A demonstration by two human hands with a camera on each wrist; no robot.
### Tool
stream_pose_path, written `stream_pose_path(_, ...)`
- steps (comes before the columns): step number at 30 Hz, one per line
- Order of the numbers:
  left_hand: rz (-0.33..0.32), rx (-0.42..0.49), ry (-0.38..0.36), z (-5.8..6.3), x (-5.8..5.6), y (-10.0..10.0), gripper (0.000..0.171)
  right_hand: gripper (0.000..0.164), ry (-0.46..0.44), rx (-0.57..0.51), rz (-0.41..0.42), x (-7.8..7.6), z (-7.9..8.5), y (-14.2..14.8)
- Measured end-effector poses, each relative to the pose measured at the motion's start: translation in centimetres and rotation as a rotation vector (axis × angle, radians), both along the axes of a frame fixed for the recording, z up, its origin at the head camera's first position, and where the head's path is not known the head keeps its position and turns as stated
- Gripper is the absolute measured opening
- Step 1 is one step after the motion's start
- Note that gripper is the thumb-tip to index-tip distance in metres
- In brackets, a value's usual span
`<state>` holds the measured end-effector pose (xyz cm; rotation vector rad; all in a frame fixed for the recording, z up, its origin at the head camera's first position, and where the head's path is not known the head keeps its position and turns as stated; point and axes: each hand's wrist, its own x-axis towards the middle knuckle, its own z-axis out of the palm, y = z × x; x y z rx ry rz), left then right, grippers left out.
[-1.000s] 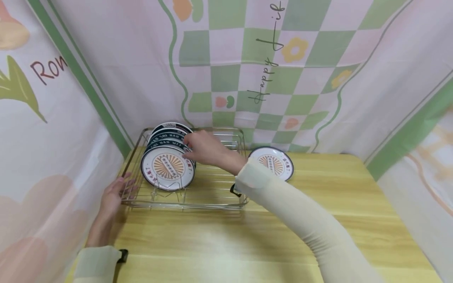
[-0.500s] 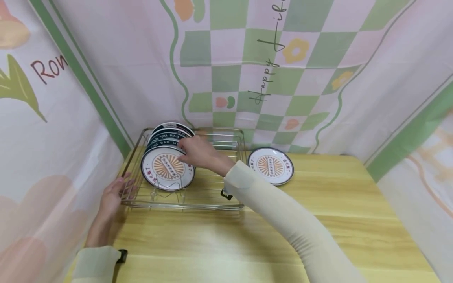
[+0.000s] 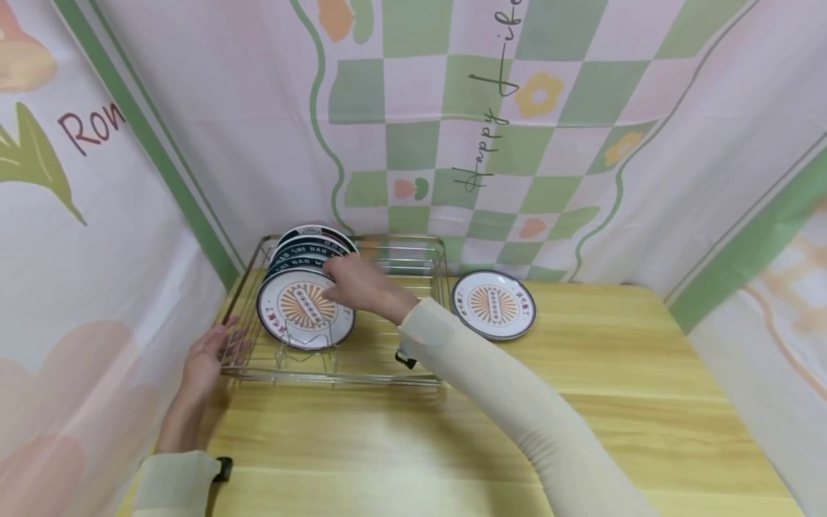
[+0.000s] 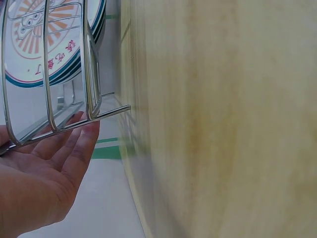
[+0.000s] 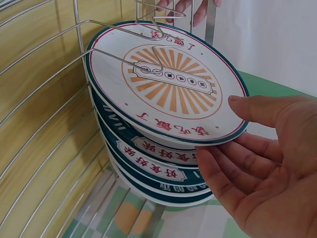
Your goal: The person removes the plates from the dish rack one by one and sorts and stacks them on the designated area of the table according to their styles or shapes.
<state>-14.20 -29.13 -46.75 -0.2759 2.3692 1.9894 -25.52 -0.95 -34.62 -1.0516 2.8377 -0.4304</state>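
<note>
A wire dish rack (image 3: 388, 375) stands on the table, holding several patterned plates on edge in a row at its left side. The front plate (image 3: 304, 309), white with an orange sunburst and dark rim, leans back in the wire slots. My right hand (image 3: 365, 283) pinches its right edge; in the right wrist view the thumb (image 5: 255, 109) lies on the face and the fingers lie behind the rim. More plates (image 5: 153, 163) with dark green bands stand behind it. My left hand (image 3: 209, 355) touches the rack's left end, its fingers (image 4: 81, 148) extended against the wires.
A small stack of matching plates (image 3: 494, 305) lies flat on the wooden table (image 3: 646, 388), right of the rack. Printed cloth walls (image 3: 413, 143) rise close behind the rack and at both sides.
My right hand and forearm have shifted a little left and toward me, over the front plate's edge, uncovering the flat plates at right. My left hand and the rack look unchanged.
</note>
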Motion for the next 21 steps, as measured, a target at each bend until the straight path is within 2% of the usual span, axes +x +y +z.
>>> stream_pose_path(7,0.007,0.022,-0.004,0.0,0.0,-0.3,0.056,0.016,-0.017,0.04,-0.02,0.0,-0.1,-1.3)
stream_pose_path(14,0.004,-0.002,-0.008,-0.2,0.1,-0.2,0.058,0.021,-0.032,0.06,-0.028,-0.2,-0.5,-2.1)
stream_pose_path(21,0.008,0.057,0.003,-0.2,0.0,-0.1,0.057,0.019,-0.035,0.083,-0.027,0.2,-0.5,-2.7)
